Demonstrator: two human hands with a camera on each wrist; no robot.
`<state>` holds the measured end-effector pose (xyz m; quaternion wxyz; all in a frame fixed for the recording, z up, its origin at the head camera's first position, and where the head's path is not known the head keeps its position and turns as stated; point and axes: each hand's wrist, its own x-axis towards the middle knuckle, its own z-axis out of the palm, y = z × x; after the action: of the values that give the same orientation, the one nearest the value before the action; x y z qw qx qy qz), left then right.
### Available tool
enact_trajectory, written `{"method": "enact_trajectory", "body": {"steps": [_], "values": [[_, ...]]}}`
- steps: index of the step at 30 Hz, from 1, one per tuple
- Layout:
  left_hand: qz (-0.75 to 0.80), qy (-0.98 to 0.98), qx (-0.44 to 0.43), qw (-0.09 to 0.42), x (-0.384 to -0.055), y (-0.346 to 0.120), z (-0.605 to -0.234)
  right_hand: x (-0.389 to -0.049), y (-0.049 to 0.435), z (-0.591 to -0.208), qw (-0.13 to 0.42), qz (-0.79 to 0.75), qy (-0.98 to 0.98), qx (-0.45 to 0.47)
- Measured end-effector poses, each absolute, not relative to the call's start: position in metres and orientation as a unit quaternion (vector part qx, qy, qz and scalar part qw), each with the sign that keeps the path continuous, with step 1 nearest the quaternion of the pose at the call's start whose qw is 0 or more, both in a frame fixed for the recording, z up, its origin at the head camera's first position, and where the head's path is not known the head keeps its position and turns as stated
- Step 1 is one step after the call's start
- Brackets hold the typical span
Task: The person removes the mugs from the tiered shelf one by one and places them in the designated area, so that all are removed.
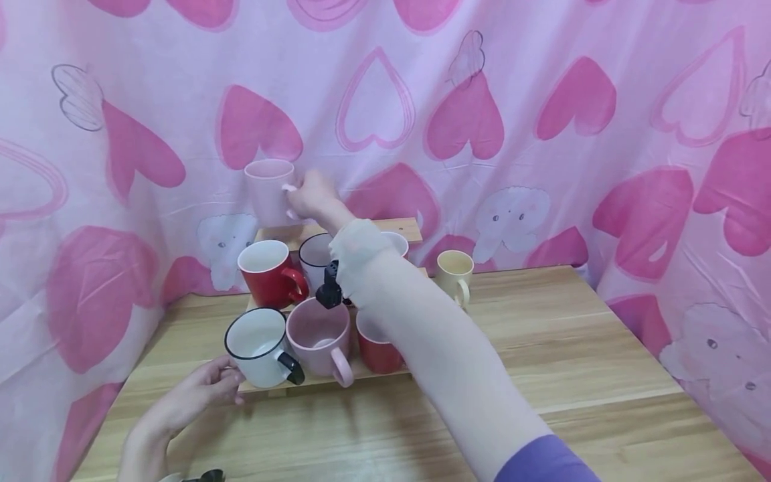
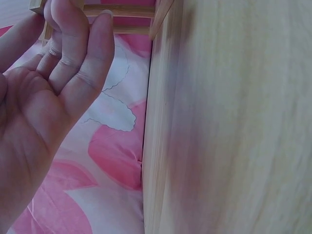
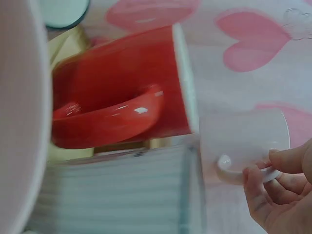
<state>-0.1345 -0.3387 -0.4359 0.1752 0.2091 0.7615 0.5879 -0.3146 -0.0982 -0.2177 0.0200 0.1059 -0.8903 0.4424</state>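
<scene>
Left grip (image 1: 207,388) curls by near-left end of rack (image 1: 412,229), probably steadying it; can't tell if pinching. Pale pink mug (image 1: 268,194) just left of right grip (image 1: 314,195), which pinches its handle (image 3: 231,176), apparently keeping it upright at top tier (image 1: 289,234).

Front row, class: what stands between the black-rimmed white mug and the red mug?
A pink mug stands between the white mug and the red mug, in the head view.
</scene>
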Motion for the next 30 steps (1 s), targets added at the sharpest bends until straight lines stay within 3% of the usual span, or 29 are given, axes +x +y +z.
{"method": "enact_trajectory", "body": {"steps": [7, 19, 30], "values": [[0.584, 0.766, 0.209, 0.169, -0.131, -0.341, -0.433, -0.308, -0.077, -0.197, -0.015, 0.572, -0.81, 0.127], [0.576, 0.773, 0.209, 0.166, -0.131, -0.344, -0.428, -0.281, -0.011, -0.178, 0.024, 0.595, -0.789, 0.153], [0.575, 0.773, 0.216, 0.162, -0.131, -0.348, -0.428, -0.251, 0.062, -0.193, 0.104, 0.593, -0.787, 0.136]]}}
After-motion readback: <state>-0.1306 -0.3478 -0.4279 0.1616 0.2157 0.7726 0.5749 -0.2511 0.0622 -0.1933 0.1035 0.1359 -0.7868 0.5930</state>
